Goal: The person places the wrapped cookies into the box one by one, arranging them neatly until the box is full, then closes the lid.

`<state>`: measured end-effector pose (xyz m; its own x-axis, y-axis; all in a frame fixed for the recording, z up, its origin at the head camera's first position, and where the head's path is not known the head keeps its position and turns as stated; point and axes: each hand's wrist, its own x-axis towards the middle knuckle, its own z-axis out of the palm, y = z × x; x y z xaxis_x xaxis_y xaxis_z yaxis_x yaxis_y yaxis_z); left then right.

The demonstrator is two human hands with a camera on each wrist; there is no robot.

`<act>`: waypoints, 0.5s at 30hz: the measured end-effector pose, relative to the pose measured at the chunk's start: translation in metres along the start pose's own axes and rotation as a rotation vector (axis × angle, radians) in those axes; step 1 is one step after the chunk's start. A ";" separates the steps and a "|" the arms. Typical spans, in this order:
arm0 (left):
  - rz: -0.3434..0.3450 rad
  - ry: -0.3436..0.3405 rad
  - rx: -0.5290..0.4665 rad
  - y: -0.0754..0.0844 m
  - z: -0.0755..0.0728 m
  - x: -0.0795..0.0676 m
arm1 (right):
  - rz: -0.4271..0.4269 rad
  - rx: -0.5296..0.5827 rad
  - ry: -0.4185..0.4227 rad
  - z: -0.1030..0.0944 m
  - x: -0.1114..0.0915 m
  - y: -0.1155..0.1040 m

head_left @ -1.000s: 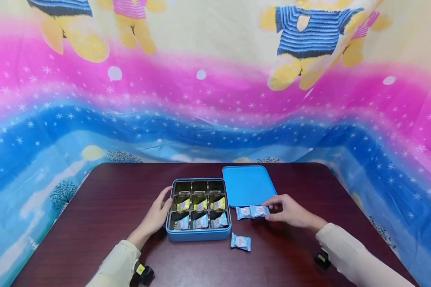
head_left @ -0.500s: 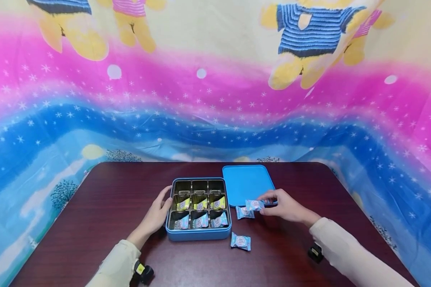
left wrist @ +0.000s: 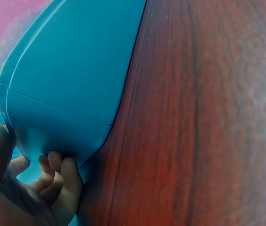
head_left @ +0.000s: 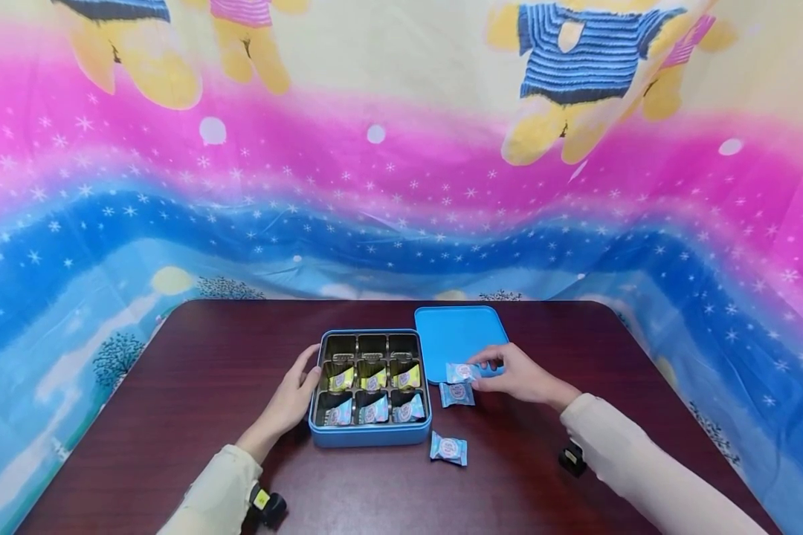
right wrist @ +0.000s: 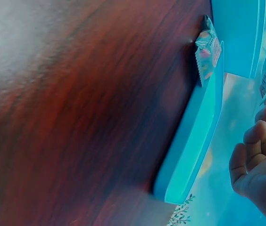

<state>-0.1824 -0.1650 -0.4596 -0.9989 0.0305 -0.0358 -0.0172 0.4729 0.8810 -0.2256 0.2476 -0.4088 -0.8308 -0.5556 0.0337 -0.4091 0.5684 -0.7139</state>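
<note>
My right hand [head_left: 518, 375] pinches a blue wrapped candy [head_left: 460, 372] between thumb and fingers, in front of the blue lid. Just below it in the head view, a second blue candy [head_left: 456, 394] lies on the table by the lid's front edge, and a third candy [head_left: 449, 449] lies nearer. My left hand [head_left: 293, 401] rests against the left side of the blue tin box [head_left: 371, 437], fingertips on its wall [left wrist: 67, 70] in the left wrist view. Yellow candies [head_left: 372, 380] fill the tin's middle row and blue ones [head_left: 373, 410] the front row; the back row holds none.
The blue lid [head_left: 451, 334] lies flat at the tin's right, touching or close to its back right side. Dark wood table [head_left: 241, 357] surrounds everything. A printed cloth [head_left: 375, 245] hangs behind the table's back edge.
My right hand has lifted its candy from beside the second one and moved it left and back, over the lid's front edge. My left hand and the tin have kept their places.
</note>
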 end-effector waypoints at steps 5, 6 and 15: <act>0.006 -0.002 -0.004 0.002 0.000 -0.001 | 0.002 -0.011 0.000 0.001 0.007 -0.003; 0.008 -0.003 -0.006 0.002 0.000 -0.001 | 0.005 -0.016 0.000 0.001 0.008 -0.004; 0.009 -0.004 -0.022 0.002 -0.001 -0.002 | 0.008 -0.033 -0.013 0.001 0.020 -0.011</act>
<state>-0.1803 -0.1646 -0.4572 -0.9988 0.0379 -0.0297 -0.0094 0.4527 0.8916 -0.2369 0.2300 -0.4008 -0.8288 -0.5592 0.0188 -0.4151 0.5921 -0.6907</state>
